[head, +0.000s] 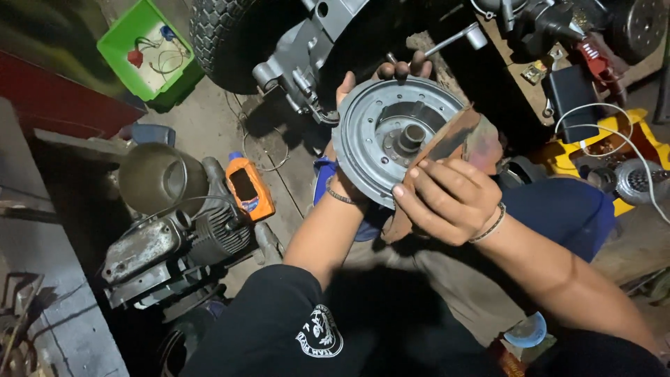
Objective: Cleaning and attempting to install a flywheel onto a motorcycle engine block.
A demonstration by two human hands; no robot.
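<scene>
- Left hand [363, 91] grips the round grey metal flywheel disc [391, 136] from behind, fingers curled over its far rim.
- Right hand [447, 199] presses a worn reddish-brown sandpaper sheet [453, 136] against the disc's face, at mid-scene.

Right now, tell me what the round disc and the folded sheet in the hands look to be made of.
Round disc: apparently cast metal, dull grey with a matte finish, a ring of drilled holes and a raised hub. Folded sheet: probably abrasive paper or worn cloth, rusty brown and creased; the look leaves it open. The right hand presses it against the disc.
</scene>
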